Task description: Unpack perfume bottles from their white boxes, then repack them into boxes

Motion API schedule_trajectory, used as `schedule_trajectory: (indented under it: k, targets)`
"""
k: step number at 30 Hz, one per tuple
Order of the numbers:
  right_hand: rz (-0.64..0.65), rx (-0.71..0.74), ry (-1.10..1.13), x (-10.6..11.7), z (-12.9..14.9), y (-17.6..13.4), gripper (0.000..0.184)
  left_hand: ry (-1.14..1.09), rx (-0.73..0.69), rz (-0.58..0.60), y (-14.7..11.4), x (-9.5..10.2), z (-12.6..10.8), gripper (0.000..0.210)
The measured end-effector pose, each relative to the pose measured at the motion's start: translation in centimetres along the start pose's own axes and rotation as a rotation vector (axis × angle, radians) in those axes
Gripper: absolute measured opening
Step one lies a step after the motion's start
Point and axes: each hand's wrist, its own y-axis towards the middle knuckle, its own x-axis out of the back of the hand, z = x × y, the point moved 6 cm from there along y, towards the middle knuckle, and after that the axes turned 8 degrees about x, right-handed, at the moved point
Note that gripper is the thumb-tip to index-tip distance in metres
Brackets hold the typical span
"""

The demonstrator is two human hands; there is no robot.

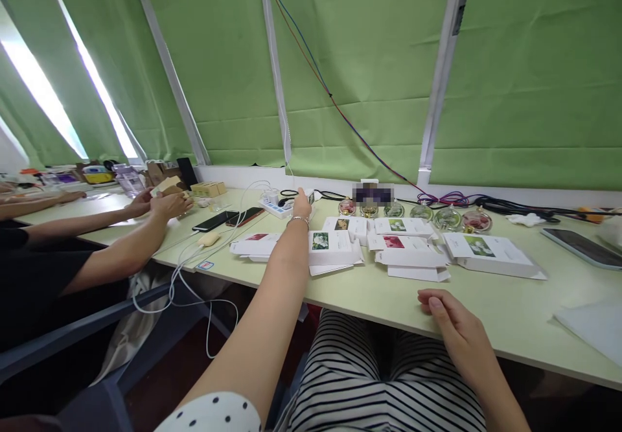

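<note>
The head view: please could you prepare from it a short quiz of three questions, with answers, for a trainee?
1. True or false: the left hand reaches farther across the table than the right hand.
2. What is pictured on the white boxes: A) ships, B) flowers, C) cars?
3. Fill the gap: seen from the camera, the round glass containers are ___ the boxes.

Key: 1 true; 2 B; 3 behind.

Green blinds (369, 50); pale table (364, 295) — floor (162, 380) seemingly dark.

White boxes (413, 245) on pale-green table (362, 295)
</note>
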Motion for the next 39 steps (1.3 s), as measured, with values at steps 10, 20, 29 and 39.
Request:
schedule_trajectory:
  k: [10,20,29,39]
  targets:
    - [0.021,0.011,-0.002,-0.2,0.3,0.2,0.041,0.071,-0.023,0.008,-0.2,0.6,-0.5,0.031]
    - [0.037,-0.005,0.008,0.0,-0.1,0.1,0.039,0.276,-0.122,0.154,-0.3,3.2,-1.6,0.033]
    - [0.019,-0.008,0.034,0.3,0.2,0.0,0.037,0.497,-0.39,0.713,-4.1,10.6,6.6,0.076]
    - [-0.002,0.003,0.0,0.3,0.2,0.3,0.037,0.636,-0.424,0.876,-5.2,5.8,13.5,0.122]
